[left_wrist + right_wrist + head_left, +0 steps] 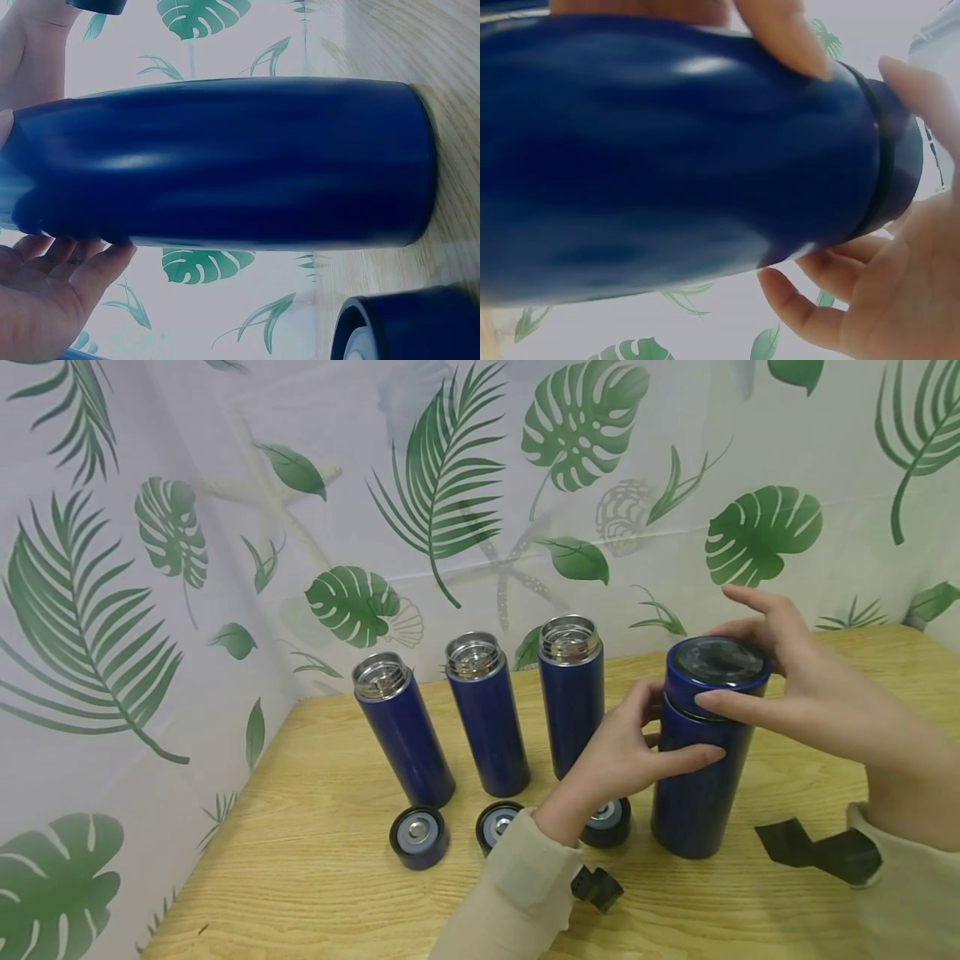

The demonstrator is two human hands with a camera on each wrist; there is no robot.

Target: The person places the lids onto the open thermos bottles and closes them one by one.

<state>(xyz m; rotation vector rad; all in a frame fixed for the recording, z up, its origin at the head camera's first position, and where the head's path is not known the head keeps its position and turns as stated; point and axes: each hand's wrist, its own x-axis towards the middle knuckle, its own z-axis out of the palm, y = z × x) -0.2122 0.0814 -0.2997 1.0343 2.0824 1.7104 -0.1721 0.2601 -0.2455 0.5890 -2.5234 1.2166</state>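
Observation:
A dark blue thermos bottle (693, 806) stands at the right of the table with its lid (720, 662) on top. My left hand (611, 747) holds the bottle's upper body, thumb across the front. Around the lid curls my right hand (817, 693), its thumb on the near side and its index finger raised; other fingertips are hidden behind the lid. The left wrist view shows the bottle body (255, 165) at close range. In the right wrist view, a narrow dark band separates the lid (904, 150) from the body.
Left of it stand three open blue bottles (408, 739) with bare steel necks. Three lids (420, 837) lie underside up in front of them, one partly covered by my left sleeve (517, 877). Black straps (817, 852) show near my sleeves. Leaf-patterned cloth (480, 510) hangs behind the wooden table (315, 877).

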